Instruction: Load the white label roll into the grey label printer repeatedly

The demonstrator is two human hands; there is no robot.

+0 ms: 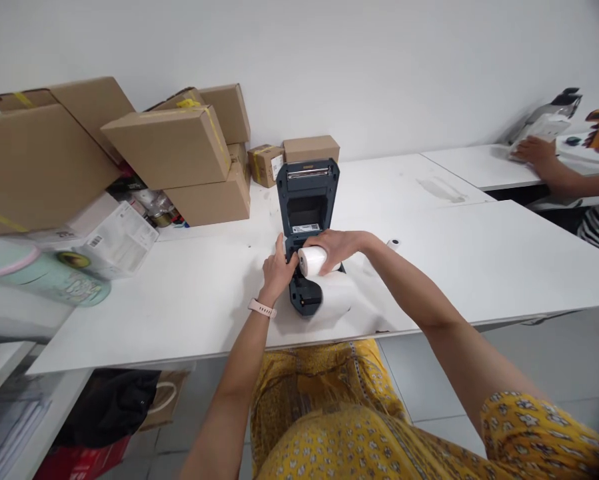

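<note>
A dark blue label printer (306, 173) stands on the white table with its lid raised. My right hand (336, 248) is closed round a white roll of label paper (313, 261) and holds it over the printer's open bay. A loose strip of the paper (335, 297) hangs from the roll toward the table's front edge, partly blurred. My left hand (278, 268) is at the printer's left wall, its thumb reaching inside near the roll's end and its index finger pointing up. Its other fingers are curled against the outside of the wall.
Cardboard boxes (166, 147) are stacked at the left and back. A mint green tumbler (54, 277) lies by a white box (116, 240). A small white roll (394, 244) sits right of the printer. At far right, another person's hand (535, 151) rests on a wrapped package.
</note>
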